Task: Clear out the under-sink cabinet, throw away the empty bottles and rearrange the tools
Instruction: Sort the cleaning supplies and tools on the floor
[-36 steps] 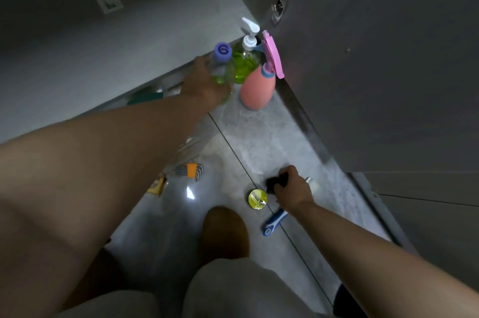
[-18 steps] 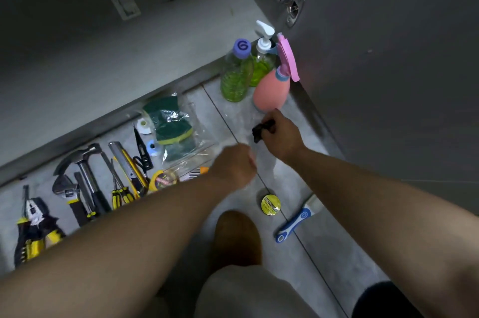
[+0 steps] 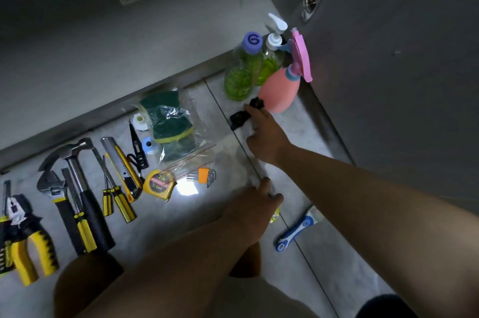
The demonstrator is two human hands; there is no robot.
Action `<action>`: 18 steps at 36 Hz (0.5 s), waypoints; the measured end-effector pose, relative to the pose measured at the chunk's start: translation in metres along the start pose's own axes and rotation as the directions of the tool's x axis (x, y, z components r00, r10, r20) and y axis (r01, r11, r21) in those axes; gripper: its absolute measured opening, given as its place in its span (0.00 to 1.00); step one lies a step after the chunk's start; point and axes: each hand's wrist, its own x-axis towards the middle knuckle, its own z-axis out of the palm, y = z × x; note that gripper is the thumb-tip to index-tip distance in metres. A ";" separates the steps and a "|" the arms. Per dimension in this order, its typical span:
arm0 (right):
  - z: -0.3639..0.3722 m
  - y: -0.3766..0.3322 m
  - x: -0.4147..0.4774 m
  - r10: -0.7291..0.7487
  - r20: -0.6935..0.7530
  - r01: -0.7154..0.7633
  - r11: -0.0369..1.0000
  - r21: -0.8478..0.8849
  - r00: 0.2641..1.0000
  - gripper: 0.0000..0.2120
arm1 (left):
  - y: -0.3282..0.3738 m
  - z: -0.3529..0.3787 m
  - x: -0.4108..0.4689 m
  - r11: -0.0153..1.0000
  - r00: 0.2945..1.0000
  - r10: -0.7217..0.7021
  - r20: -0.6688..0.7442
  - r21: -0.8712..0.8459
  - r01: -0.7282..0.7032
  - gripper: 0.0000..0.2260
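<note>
My right hand (image 3: 265, 136) reaches toward the far corner and pinches a small black object (image 3: 239, 119) right at the foot of the pink spray bottle (image 3: 281, 93). Behind the spray bottle stand a green bottle with a purple cap (image 3: 242, 75) and a green pump bottle (image 3: 272, 63). My left hand (image 3: 252, 205) hovers lower, fingers loosely bent, over a round yellow tin (image 3: 275, 216) that shows only at its edge. Whether it touches the tin is hidden. A blue and white scraper (image 3: 295, 230) lies to the right of that hand.
On the floor to the left lie a bag of green sponges (image 3: 172, 123), hex keys (image 3: 204, 177), a yellow tape measure (image 3: 159, 182), a utility knife (image 3: 121, 164), screwdrivers (image 3: 116, 195), a hammer (image 3: 77, 177), a wrench (image 3: 50, 188) and yellow pliers (image 3: 31, 247). An open cabinet door (image 3: 388, 84) rises on the right.
My right hand carried the black object from near the yellow tin up to the pink spray bottle. My left hand let go of the purple-capped bottle and drew back down over the tin.
</note>
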 end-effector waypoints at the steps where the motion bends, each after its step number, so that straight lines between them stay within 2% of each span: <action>1: -0.001 -0.003 0.003 0.016 -0.006 -0.016 1.000 0.009 1.000 0.37 | 0.000 0.000 0.000 1.000 1.000 0.008 -0.009 -0.001 -0.008 0.28; 3: -0.003 -0.010 0.008 0.061 -0.057 -0.061 0.998 -0.003 0.996 0.34 | -0.002 -0.001 -0.002 1.000 0.999 0.019 -0.026 0.008 -0.019 0.30; 5: -0.004 -0.021 0.011 0.069 -0.187 -0.066 0.998 0.021 0.980 0.25 | -0.006 -0.005 -0.004 1.000 0.999 -0.009 -0.032 0.007 0.009 0.31; 6: -0.004 -0.027 0.012 0.087 -0.248 -0.059 0.991 0.117 0.965 0.20 | -0.008 -0.008 -0.005 0.999 0.999 -0.035 -0.025 -0.014 0.035 0.31; 7: -0.005 -0.033 0.014 0.142 -0.266 -0.061 0.955 0.291 0.954 0.16 | -0.011 -0.011 -0.006 0.996 0.998 -0.065 -0.015 -0.055 0.064 0.30; 8: -0.007 -0.041 0.015 0.217 -0.217 -0.081 0.860 0.504 0.952 0.15 | -0.012 -0.014 -0.006 0.988 0.995 -0.101 -0.011 -0.118 0.099 0.29; 9: -0.008 -0.049 0.016 0.278 -0.130 -0.116 0.719 0.685 0.952 0.17 | -0.014 -0.019 -0.007 0.971 0.989 -0.144 -0.017 -0.195 0.138 0.26; 10: -0.009 -0.055 0.018 0.311 -0.058 -0.143 0.585 0.798 0.949 0.18 | -0.016 -0.025 -0.007 0.945 0.981 -0.191 -0.032 -0.276 0.174 0.23; 11: -0.009 -0.060 0.020 0.318 -0.027 -0.148 0.512 0.846 0.948 0.18 | -0.018 -0.032 -0.007 0.913 0.971 -0.235 -0.052 -0.355 0.202 0.19; 15: -0.010 -0.073 0.023 0.293 0.019 -0.141 0.400 0.906 0.956 0.18 | -0.026 -0.057 -0.003 0.744 0.919 -0.383 -0.090 -0.619 0.249 0.10; 16: -0.010 -0.073 0.024 0.283 0.032 -0.144 0.384 0.912 0.959 0.19 | -0.028 -0.062 -0.001 0.678 0.901 -0.427 -0.081 -0.688 0.260 0.09; 18: -0.008 -0.069 0.023 0.295 0.013 -0.150 0.449 0.881 0.956 0.21 | -0.032 -0.071 0.004 0.548 0.855 -0.515 -0.060 -0.789 0.276 0.06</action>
